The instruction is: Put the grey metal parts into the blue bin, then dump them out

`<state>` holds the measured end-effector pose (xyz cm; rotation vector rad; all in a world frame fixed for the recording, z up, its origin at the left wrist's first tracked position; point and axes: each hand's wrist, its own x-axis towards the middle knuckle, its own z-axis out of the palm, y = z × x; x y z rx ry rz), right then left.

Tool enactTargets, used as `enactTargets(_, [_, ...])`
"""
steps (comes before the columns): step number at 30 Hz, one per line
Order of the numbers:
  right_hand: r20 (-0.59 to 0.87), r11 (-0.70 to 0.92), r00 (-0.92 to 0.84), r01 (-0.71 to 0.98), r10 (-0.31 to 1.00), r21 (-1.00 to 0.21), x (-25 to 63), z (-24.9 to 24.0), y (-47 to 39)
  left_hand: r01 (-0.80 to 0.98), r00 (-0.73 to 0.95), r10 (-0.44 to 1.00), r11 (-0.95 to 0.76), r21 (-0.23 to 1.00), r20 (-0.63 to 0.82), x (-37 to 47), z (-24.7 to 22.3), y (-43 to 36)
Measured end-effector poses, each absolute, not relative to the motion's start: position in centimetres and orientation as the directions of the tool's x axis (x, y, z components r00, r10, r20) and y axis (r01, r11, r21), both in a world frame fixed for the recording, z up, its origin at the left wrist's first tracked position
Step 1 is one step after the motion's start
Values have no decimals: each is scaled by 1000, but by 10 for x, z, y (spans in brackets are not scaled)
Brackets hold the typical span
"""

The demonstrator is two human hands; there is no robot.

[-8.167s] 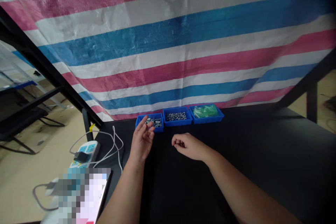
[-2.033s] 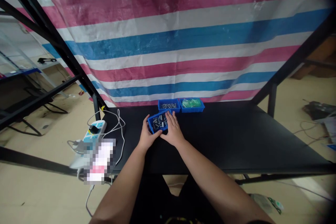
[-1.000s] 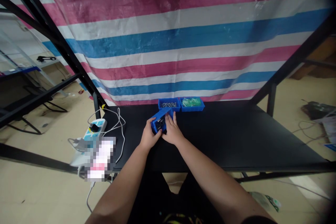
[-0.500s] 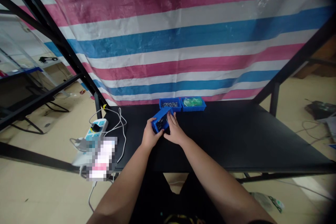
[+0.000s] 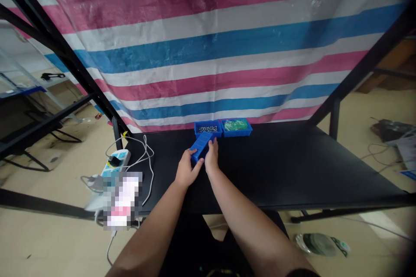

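Note:
A small blue bin (image 5: 203,143) is tipped steeply over the black table, its opening turned to the right and down. My left hand (image 5: 187,168) grips its near left end, thumb below and fingers on top. My right hand (image 5: 212,155) is curved against the open side; whether anything lies in its palm is hidden. Just behind stands a blue bin of small metal parts (image 5: 208,129). Beside it on the right is another blue bin with green, plastic-wrapped items (image 5: 236,125). The contents of the tipped bin do not show.
On the table's left end are a white power strip (image 5: 116,160), looping white cables (image 5: 151,169) and a blurred-out device (image 5: 123,201). A striped sheet (image 5: 214,65) hangs behind the black table (image 5: 286,169), between slanting black frame posts.
The held bin has been tipped further, so the dark parts inside no longer show. My right hand has turned more upright along its open side. The view has shifted slightly.

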<state>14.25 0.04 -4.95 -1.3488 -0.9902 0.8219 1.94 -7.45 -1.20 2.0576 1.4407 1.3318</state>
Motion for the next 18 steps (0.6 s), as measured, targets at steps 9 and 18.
enactTargets(9, [-32,25,450,-120,892,-992,131,-36,-2,555,32,893,-389,736,448,24,-10,-76])
enactTargets(18, [-35,50,473,-166,880,-985,134,-40,-6,491,73,840,-499,714,537,26,-11,-73])
